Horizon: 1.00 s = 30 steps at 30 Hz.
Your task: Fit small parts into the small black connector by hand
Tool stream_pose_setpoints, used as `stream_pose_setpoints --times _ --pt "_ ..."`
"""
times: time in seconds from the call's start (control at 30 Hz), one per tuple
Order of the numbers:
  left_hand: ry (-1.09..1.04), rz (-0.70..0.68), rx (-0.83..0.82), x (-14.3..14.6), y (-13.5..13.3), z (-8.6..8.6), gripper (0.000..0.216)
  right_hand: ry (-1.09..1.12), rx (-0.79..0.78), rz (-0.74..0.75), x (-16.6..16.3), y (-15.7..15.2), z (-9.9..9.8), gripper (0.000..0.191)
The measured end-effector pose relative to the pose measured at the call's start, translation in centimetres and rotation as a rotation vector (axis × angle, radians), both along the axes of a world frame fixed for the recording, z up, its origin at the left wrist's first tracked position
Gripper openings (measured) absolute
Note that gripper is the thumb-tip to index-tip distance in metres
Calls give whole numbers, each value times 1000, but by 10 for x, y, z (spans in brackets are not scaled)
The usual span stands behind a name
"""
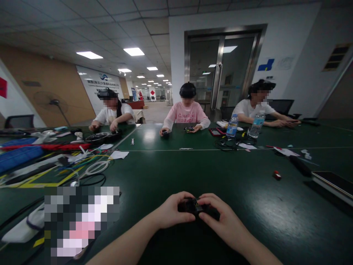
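Note:
Both my hands meet low in the middle of the view, just above the dark green table (171, 173). My left hand (172, 211) and my right hand (220, 217) are closed with pinched fingers on the two ends of a small black part (192, 205). The part shows a little yellowish detail on top; what it is I cannot make out. My forearms come in from the bottom edge.
Three people sit across the table handling small parts. Two water bottles (232, 126) stand at the far right. Cables, wires and blue trays (16, 156) crowd the left. A small red piece (277, 175) and a flat dark device (332, 183) lie at the right.

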<state>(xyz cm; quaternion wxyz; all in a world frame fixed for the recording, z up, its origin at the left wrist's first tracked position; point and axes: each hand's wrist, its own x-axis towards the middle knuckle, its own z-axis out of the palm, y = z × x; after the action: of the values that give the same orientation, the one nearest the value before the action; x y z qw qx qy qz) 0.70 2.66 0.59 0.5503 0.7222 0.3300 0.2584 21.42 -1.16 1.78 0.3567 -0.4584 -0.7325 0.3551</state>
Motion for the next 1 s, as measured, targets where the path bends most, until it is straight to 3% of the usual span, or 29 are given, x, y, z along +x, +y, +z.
stream_pose_setpoints --times 0.23,0.5,0.7,1.0 --pt "-39 -25 -44 -1 -1 3 53 15 -13 9 0 1 1 18" --pt "1 -18 -19 1 -2 7 43 -1 -37 -2 0 2 -3 19" --pt "7 6 9 2 -2 1 42 59 -17 -143 5 6 1 21" --pt "17 6 -38 1 -2 5 44 325 -51 -330 25 16 7 43"
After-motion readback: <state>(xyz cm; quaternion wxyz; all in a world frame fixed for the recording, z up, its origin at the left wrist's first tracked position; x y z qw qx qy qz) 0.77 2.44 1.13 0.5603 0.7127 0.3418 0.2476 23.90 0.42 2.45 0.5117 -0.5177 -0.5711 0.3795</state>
